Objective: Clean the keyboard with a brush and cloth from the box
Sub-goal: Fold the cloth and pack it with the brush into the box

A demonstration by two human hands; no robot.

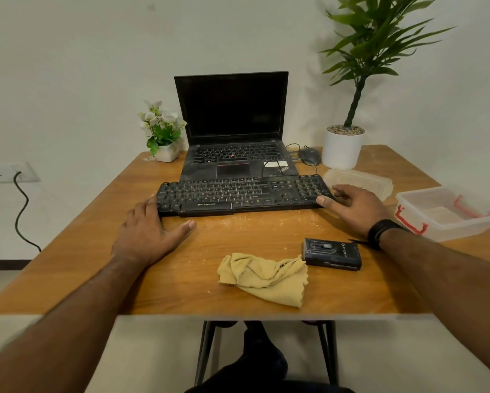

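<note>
A dusty black keyboard [238,195] lies across the middle of the wooden table [68,251], in front of the laptop. My left hand [147,231] rests at its left end, fingers against the edge, thumb flat on the table. My right hand [351,208] touches its right end, thumb on the front corner. Whether either hand grips it is unclear. A crumpled yellow cloth [263,277] lies near the front edge. A black brush block [333,253] sits just right of the cloth. The clear plastic box [445,214] with red clips stands open at the right.
An open black laptop [232,123] stands behind the keyboard, with a wired mouse [309,156] to its right. The box lid [357,182] lies near a tall potted plant [343,146]. A small flower pot [164,137] is back left. Pale dust specks lie before the keyboard.
</note>
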